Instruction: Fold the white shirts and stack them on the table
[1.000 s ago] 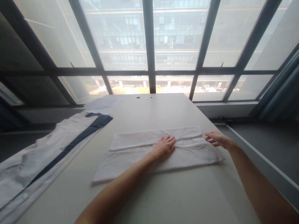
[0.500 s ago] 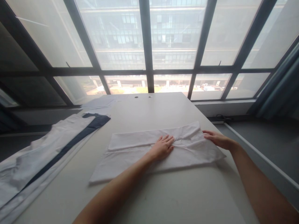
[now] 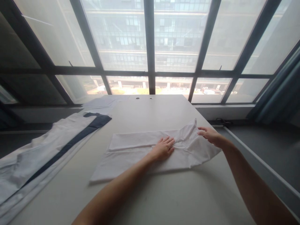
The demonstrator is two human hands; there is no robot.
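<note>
A white folded garment (image 3: 131, 156) lies across the table in front of me; its exact kind is hard to make out. My left hand (image 3: 163, 148) rests flat on its middle, fingers spread, with creases running out from under the palm. At the garment's right end, my right hand (image 3: 209, 135) has its fingers closed on the edge, with the thumb side partly hidden. That end is lifted off the table and bends inward, its far corner pointing up.
White garments (image 3: 58, 134) and a dark navy one (image 3: 77, 139) lie along the left side of the white table (image 3: 150, 115). Pale flat sheets (image 3: 100, 102) are behind them. Large windows (image 3: 173, 40) stand beyond, and a blue curtain (image 3: 274, 90) hangs at right.
My right hand has moved left and slightly up, raising the garment's right end and drawing it inward. My left hand stays in place on the cloth.
</note>
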